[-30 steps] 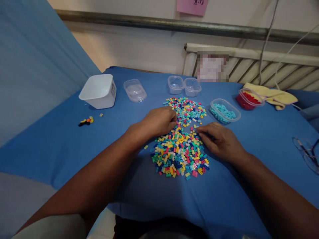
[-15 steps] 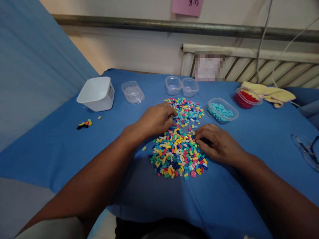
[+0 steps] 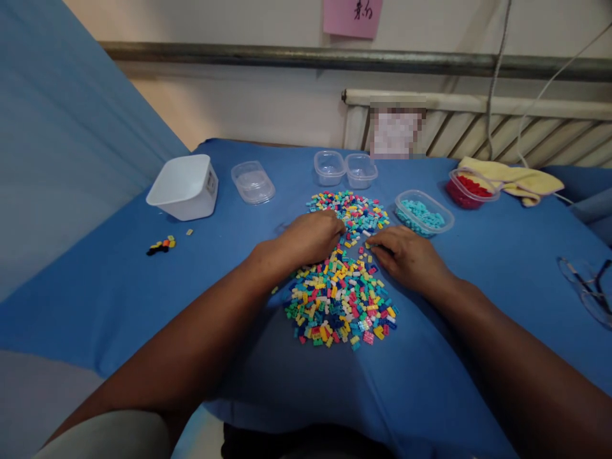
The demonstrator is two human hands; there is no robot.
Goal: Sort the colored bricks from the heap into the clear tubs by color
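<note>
A heap of small bricks in many colours (image 3: pixel 342 293) lies spread on the blue cloth (image 3: pixel 143 293) in front of me. My left hand (image 3: pixel 310 237) rests knuckles-up on the heap's left side, fingers curled down into the bricks. My right hand (image 3: pixel 406 255) lies on the heap's right side, fingertips pinched together near the middle gap. What either hand holds is hidden under the fingers. A clear tub of light-blue bricks (image 3: pixel 423 213) stands just beyond my right hand. A clear tub of red bricks (image 3: pixel 469 189) stands farther right.
Two empty clear tubs (image 3: pixel 345 169) stand behind the heap, with a clear lid (image 3: pixel 252 182) and a white bin (image 3: pixel 184 186) to the left. A few black, orange and yellow bricks (image 3: pixel 161 245) lie at left. A yellow cloth (image 3: pixel 516 180) and glasses (image 3: pixel 590 290) lie at right.
Both hands have shifted towards the far middle of the heap and closer together. The view has tilted slightly, so everything sits a little lower and to the left.
</note>
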